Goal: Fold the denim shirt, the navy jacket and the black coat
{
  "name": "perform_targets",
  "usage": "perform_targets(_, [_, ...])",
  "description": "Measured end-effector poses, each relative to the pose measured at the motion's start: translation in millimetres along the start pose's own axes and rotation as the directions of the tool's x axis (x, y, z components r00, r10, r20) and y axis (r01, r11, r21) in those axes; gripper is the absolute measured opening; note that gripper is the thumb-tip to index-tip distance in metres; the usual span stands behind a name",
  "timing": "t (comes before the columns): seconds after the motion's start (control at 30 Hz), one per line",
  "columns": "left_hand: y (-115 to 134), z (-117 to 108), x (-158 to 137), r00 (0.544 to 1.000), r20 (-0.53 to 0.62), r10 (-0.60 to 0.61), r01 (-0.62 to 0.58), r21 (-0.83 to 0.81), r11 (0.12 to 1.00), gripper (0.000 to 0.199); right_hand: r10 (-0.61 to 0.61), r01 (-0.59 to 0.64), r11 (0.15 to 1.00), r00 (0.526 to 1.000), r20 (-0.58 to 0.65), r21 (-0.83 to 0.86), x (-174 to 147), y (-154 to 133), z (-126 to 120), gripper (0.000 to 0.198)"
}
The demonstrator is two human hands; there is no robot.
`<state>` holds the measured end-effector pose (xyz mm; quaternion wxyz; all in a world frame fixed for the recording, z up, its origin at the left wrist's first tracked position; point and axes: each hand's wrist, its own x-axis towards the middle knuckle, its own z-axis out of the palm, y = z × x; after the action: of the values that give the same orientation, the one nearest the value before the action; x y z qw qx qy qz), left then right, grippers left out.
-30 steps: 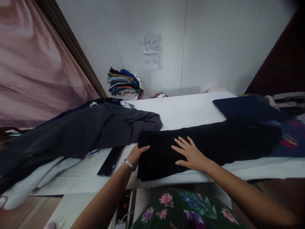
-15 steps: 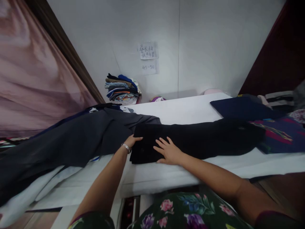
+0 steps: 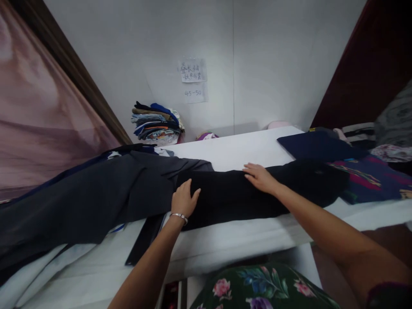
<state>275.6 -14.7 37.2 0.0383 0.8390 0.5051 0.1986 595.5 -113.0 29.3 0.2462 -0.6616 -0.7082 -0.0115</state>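
A long black garment (image 3: 231, 197), shaped like folded trousers, lies lengthwise across the white table. My left hand (image 3: 185, 199), with a bracelet at the wrist, rests on its left end, fingers extended and thumb apart. Farther along, my right hand (image 3: 259, 177) lies over the garment's far edge with fingers stretched out. Neither hand grips anything. A dark, straight-edged flat thing (image 3: 144, 240) shows beside my left forearm; my arm hides part of it and I cannot tell what it is. The garment's left end meets a dark grey garment (image 3: 151, 184).
The white table (image 3: 238, 148) runs along a wall bearing two handwritten papers (image 3: 195, 81). Against the wall stands a stack of folded clothes (image 3: 157, 122). To the right lie a navy folded garment (image 3: 318, 146) and a patterned one (image 3: 380, 180). A pink curtain (image 3: 48, 107) hangs at left.
My right hand has slid right and away from me to the garment's far edge. My left hand has come onto its left end. The dark flat thing now shows by my left forearm.
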Motion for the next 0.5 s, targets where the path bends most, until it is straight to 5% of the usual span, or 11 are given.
perform_targets(0.2, [-2.8,-2.7,19.9,0.983,0.103,-0.153,0.158,-0.042,0.987,0.058,0.369,-0.322,0.901,0.921,0.122,-0.289,-37.6,109.8,-37.3,0.048])
perform_targets(0.37, [3.0,-6.7,30.2,0.978,0.022,-0.207,0.207,-0.043,0.977,0.047,0.480,-0.393,0.860,0.840,0.253,-0.325,-65.7,125.9,-24.2,0.055])
perform_targets(0.5, [4.0,-3.3,38.5,0.928,0.229,-0.295,0.264,0.155,0.952,0.048,0.506,-0.425,0.841,0.837,0.209,-0.335,-72.9,122.3,-14.3,0.057])
